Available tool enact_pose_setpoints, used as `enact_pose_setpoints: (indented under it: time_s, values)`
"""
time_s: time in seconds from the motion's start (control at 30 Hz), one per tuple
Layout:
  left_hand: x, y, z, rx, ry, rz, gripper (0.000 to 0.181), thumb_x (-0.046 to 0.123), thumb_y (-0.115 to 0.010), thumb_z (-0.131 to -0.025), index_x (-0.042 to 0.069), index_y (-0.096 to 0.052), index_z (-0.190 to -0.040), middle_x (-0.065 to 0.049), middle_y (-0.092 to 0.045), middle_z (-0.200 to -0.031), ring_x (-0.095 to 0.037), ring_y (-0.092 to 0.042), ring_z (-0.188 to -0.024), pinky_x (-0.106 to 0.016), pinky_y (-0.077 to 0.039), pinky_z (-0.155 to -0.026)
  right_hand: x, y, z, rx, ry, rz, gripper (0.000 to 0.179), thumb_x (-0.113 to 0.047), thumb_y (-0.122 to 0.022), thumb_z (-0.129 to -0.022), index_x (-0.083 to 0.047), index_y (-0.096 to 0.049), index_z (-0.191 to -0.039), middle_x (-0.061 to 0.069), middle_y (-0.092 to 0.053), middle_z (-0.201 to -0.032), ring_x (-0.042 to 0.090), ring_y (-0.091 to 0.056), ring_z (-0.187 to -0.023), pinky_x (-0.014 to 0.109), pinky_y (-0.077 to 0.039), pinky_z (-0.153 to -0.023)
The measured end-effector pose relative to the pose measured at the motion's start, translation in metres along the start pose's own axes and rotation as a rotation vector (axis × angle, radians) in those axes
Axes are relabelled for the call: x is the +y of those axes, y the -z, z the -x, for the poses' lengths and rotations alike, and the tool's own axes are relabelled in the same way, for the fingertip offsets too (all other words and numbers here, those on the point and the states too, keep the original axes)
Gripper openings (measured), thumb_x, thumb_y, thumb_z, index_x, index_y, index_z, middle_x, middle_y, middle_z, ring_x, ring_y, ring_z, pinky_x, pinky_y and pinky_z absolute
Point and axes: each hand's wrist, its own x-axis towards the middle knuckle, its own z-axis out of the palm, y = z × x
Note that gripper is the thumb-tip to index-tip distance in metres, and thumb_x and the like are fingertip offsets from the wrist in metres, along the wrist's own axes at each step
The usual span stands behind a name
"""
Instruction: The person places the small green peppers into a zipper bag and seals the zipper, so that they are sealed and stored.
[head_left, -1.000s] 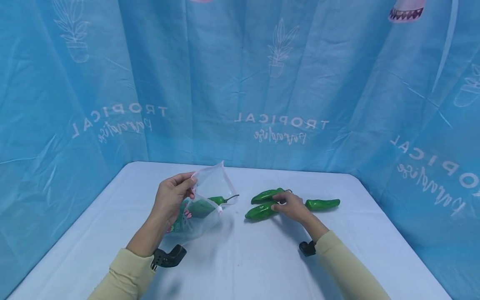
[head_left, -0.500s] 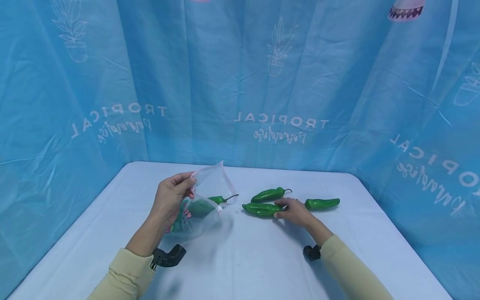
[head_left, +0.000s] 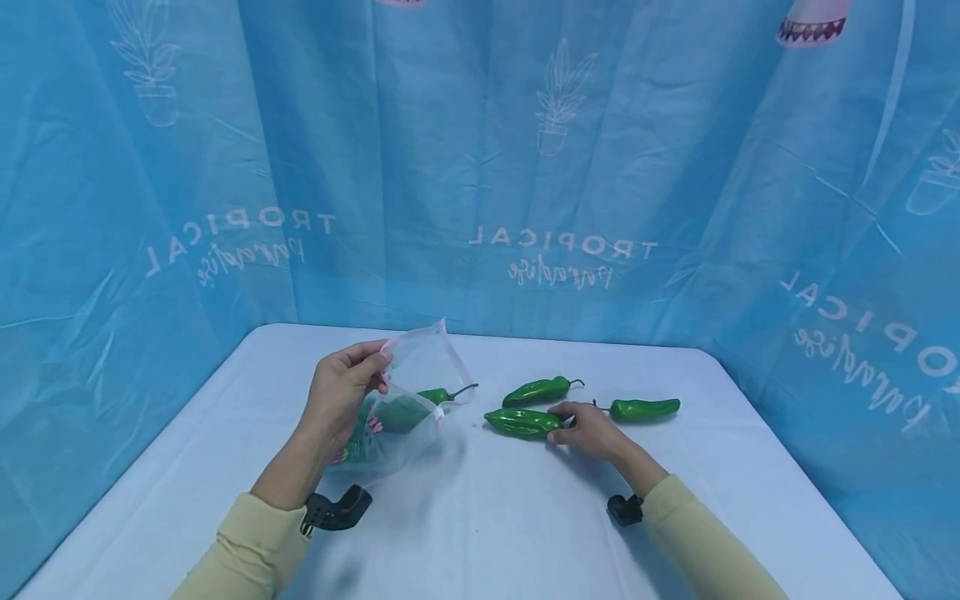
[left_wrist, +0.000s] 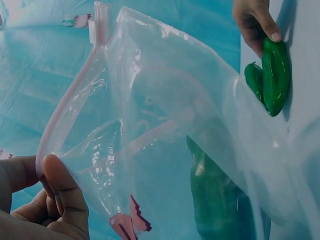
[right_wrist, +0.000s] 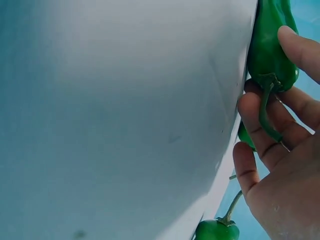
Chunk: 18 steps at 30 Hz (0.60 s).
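Glossy green, crinkled plastic

I see the left hand (head_left: 341, 392) pinch the rim of a filmy bag (head_left: 397, 460), a bagged pepper (head_left: 432, 398) inside; the right hand (head_left: 590, 431) grips the stem end of a plump, waxy pepper (head_left: 521, 422) on the white table (head_left: 487, 533); beyond lie a curved pepper (head_left: 537, 391) and a straighter pepper (head_left: 645, 410), then a rippled blue curtain (head_left: 450, 125)
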Motion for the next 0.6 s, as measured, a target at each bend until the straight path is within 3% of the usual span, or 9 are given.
enact_pose_setpoints:
  time_s: [0.4, 0.6]
  values:
    - [0.003, 0.001, 0.000, -0.009, 0.010, 0.016, 0.040, 0.025, -0.061, -0.092, 0.000, -0.058, -0.122, 0.004, -0.058, -0.088, -0.005, -0.055, -0.064, -0.015, -0.051, -0.066, 0.002, 0.001, 0.010, 0.009, 0.010, -0.018, 0.040, -0.024, -0.074, -0.080, -0.017, -0.064, -0.118, 0.000, -0.064, -0.105, 0.013, -0.057, -0.089, 0.030, -0.048, -0.076]
    - [0.002, 0.002, 0.000, -0.007, 0.013, 0.022, 0.040, 0.025, -0.061, -0.092, -0.001, -0.058, -0.122, 0.002, -0.060, -0.092, -0.004, -0.055, -0.063, -0.015, -0.051, -0.066, 0.001, 0.004, 0.018, 0.021, 0.020, -0.044, 0.041, -0.025, -0.074, -0.079, -0.016, -0.064, -0.118, -0.001, -0.063, -0.101, 0.013, -0.055, -0.085, 0.028, -0.045, -0.070]
